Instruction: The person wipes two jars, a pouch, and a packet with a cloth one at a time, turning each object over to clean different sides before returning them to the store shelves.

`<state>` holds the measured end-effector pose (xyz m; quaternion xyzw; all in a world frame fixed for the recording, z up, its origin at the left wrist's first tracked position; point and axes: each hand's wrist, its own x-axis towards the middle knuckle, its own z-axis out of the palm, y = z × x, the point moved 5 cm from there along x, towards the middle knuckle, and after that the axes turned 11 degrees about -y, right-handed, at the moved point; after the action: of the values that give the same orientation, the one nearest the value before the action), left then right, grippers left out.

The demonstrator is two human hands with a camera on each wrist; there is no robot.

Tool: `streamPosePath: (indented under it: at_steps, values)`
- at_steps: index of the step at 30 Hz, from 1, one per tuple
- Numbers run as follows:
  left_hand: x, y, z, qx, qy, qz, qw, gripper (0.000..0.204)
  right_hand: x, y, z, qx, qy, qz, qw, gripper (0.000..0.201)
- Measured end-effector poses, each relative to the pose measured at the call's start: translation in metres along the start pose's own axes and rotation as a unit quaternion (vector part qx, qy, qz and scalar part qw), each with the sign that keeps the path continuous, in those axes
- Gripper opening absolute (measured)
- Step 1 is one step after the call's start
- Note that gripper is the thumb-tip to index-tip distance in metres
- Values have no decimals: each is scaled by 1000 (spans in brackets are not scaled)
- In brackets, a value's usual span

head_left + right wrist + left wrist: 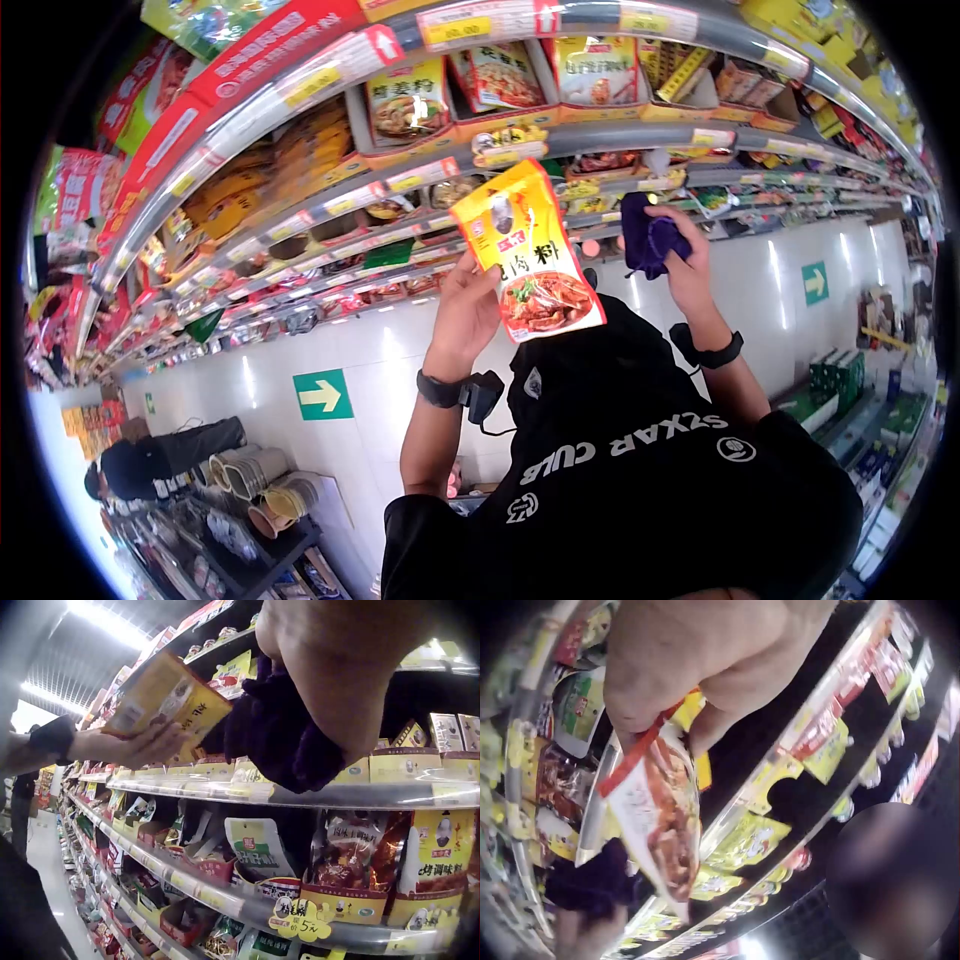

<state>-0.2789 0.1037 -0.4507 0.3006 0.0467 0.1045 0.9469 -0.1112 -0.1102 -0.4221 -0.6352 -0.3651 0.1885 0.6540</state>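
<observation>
A yellow and red seasoning packet [535, 260] with a picture of meat on its front is pinched at its side by my left hand [468, 310]. The left wrist view has the same packet [664, 817] tilted below the fingers of the left hand [705, 667]; its yellow back [169, 701] faces the right wrist camera. My right hand [688, 262] grips a dark purple cloth [650, 235], bunched up, apart from the packet. In the right wrist view the cloth [281, 731] hangs under the right hand [337, 667], which hides part of it.
Curved shelves [300, 796] full of packets and boxes run close in front of both hands. Behind lies a pale floor [370, 370] with green arrow signs [323, 394]. A person in dark clothes [165, 460] is beside a rack with stacked buckets [245, 470].
</observation>
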Motion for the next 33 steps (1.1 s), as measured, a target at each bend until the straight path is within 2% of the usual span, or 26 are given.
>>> streamPosePath:
  at_steps: [1, 4, 5, 7, 8, 9, 10, 13, 17, 22, 26, 30, 31, 33]
  values:
    - [0, -5, 5, 33, -6, 2, 999, 34, -1, 3, -2, -27, -4, -14, 1000, 31]
    - [2, -13, 16, 116, 30, 12, 993, 30, -5, 7, -8, 18, -21, 35, 999, 29]
    - [3, -16, 17, 152, 46, 17, 987, 29, -4, -2, -9, -48, -20, -22, 998, 30]
    - [7, -23, 24, 136, 67, 34, 988, 25, -7, 1, -12, 11, -19, -9, 1000, 29]
    - [9, -25, 30, 136, 57, 27, 989, 25, -7, -6, -13, 21, 6, -15, 1000, 40]
    - [11, -27, 33, 135, 46, 20, 990, 25, -8, -8, -14, 56, 0, 17, 998, 39]
    - [14, -32, 27, 157, 70, 2, 985, 26, -8, -12, -18, 47, 2, 10, 999, 39]
    - [25, -45, 42, 127, 42, -2, 991, 29, -13, -17, -37, 46, 18, 9, 999, 38]
    - [45, -65, 61, 95, 53, -20, 994, 32, -29, -13, -78, 15, 51, -17, 998, 39]
    - [62, -88, 85, 120, 69, -42, 989, 34, -51, -12, -120, 53, 103, -17, 993, 40]
    - [77, -108, 97, 135, 33, -58, 989, 39, -68, -16, -159, -17, 112, -39, 993, 43]
    - [78, -141, 99, -41, 66, -73, 994, 42, -91, -1, -194, 29, 150, -11, 988, 48]
    - [79, -148, 100, -134, -14, -68, 989, 43, -95, 0, -199, 34, 152, -13, 988, 48]
    - [79, -160, 104, -248, -53, -69, 965, 43, -99, 2, -210, 42, 149, -19, 988, 48]
